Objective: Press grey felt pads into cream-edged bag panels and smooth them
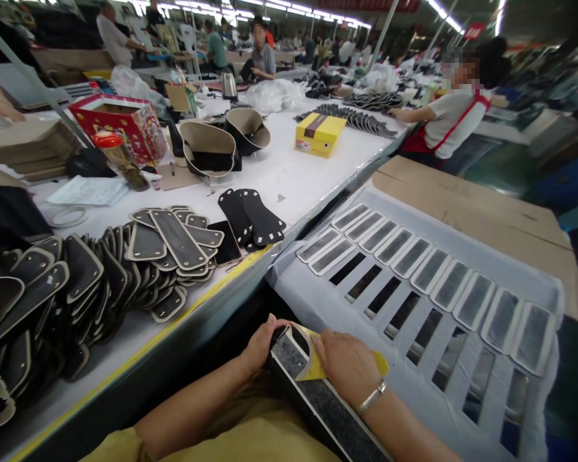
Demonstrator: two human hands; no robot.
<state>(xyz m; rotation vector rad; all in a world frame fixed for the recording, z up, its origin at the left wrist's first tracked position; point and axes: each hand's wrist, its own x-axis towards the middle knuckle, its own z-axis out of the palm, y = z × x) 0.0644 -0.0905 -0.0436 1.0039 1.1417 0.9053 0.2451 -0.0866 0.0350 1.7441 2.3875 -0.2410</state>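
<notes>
Low in the head view, my left hand (261, 341) is closed on the far end of a long dark piece with a pale edge (327, 410). My right hand (349, 364) is closed on a yellow sheet (312, 367) that lies curved over the same piece, a little right of my left hand. The long piece slants down to the right, toward my lap. A metal bracelet is on my right wrist. The fingertips of my right hand are partly hidden behind the sheet.
Many dark strap pieces (96, 276) are heaped on the white table (289, 176) at left. A slotted grey rack (467, 250) with rows of pale-edged pieces stands right. Further back are a yellow box (320, 135), a red box (120, 122) and a person in a red apron (455, 112).
</notes>
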